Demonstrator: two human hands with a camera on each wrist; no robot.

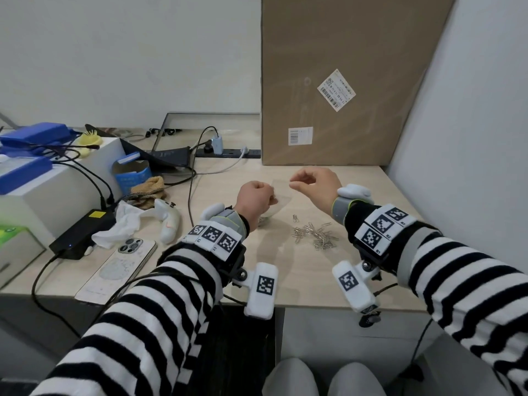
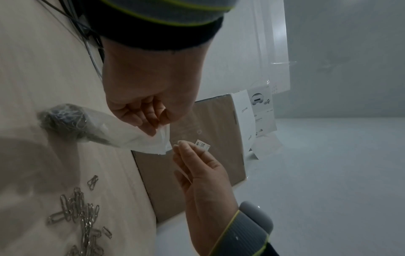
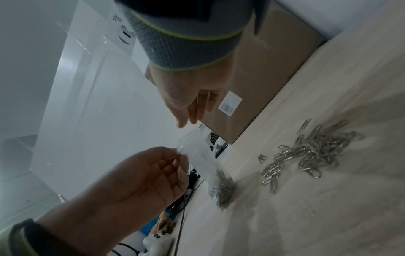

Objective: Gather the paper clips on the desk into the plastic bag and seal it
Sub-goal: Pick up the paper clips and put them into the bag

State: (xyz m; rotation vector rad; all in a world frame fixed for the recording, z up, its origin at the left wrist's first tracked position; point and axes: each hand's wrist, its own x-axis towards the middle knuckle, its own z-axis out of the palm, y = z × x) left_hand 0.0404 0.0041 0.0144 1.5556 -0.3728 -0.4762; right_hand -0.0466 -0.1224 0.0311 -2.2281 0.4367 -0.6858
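Note:
My left hand (image 1: pixel 270 195) hangs above the desk (image 1: pixel 300 275) and pinches one rim of a small clear plastic bag (image 1: pixel 281 195). In the left wrist view its fingers (image 2: pixel 151 128) curl round the crumpled rim of the bag (image 2: pixel 131 138). A clump of paper clips (image 2: pixel 63 119) fills the bag's bottom corner, which rests on the desk. My right hand (image 1: pixel 291 185) hovers at the bag's mouth with fingertips (image 3: pixel 186 123) held together. I cannot tell what they hold. A loose pile of silver paper clips (image 1: pixel 315 235) lies on the desk below my right wrist.
A tall cardboard box (image 1: pixel 343 81) stands against the wall behind my hands. To the left lie a phone (image 1: pixel 120 267), a white game controller (image 1: pixel 168 221), a black power brick (image 1: pixel 83 232) with cables, and a power strip (image 1: pixel 228 152). A white wall bounds the desk's right side.

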